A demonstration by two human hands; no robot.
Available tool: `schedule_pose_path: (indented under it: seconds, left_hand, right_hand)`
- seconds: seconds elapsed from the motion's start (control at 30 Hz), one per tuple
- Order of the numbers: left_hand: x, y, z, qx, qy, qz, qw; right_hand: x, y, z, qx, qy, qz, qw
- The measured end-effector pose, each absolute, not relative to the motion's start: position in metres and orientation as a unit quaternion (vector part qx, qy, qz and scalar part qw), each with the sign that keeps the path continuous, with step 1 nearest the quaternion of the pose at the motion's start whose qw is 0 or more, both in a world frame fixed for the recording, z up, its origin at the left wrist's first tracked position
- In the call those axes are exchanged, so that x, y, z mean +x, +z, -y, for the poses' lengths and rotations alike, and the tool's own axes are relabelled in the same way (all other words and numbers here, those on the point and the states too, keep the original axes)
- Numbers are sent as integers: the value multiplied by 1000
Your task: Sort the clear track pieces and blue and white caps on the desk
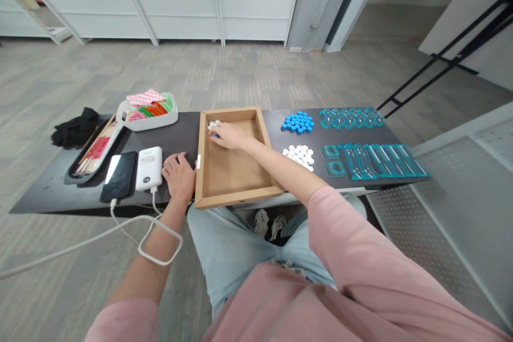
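My right hand (226,135) reaches into the shallow cardboard box (236,171), at its far left corner. Its fingers are bent down over a small blue piece (215,135), which shows only in part at the fingertips. Several small white pieces (214,124) lie in that corner, just beyond the fingers. My left hand (179,175) lies flat on the dark table, fingers apart and holding nothing, between the box's left wall and a white power bank (149,169).
Right of the box are piles of blue pieces (298,123) and white pieces (300,157), plus clear teal plastic parts (382,161). On the left are a phone (119,176), a long tray (96,152), a white basket (150,124) and black cloth (76,127). A white cable (80,246) crosses my left forearm.
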State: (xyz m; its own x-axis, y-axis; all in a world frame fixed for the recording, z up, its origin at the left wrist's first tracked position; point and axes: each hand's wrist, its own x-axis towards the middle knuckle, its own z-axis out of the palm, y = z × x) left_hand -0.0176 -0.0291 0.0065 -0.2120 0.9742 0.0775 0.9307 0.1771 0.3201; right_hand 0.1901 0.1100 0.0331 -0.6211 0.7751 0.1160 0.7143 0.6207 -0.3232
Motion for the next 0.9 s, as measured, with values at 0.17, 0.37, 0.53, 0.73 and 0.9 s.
schedule_pose_path:
  seconds: [0.17, 0.37, 0.53, 0.73, 0.9]
  left_hand:
    - [-24, -2, 27, 630, 145, -760, 65]
    - [-28, -8, 24, 635, 148, -756, 65]
    - [-26, -6, 24, 631, 161, -756, 66]
    - [-24, -1, 24, 619, 165, -764, 70]
    - [-22, 0, 24, 609, 172, -771, 67]
  right_hand:
    - [263, 48, -86, -460, 126, 858, 190]
    - [409, 49, -55, -585, 147, 745, 287]
    - [495, 39, -31, -687, 112, 677, 238]
    - [495, 23, -29, -657, 133, 718, 189]
    - [465, 16, -50, -617, 150, 755, 165]
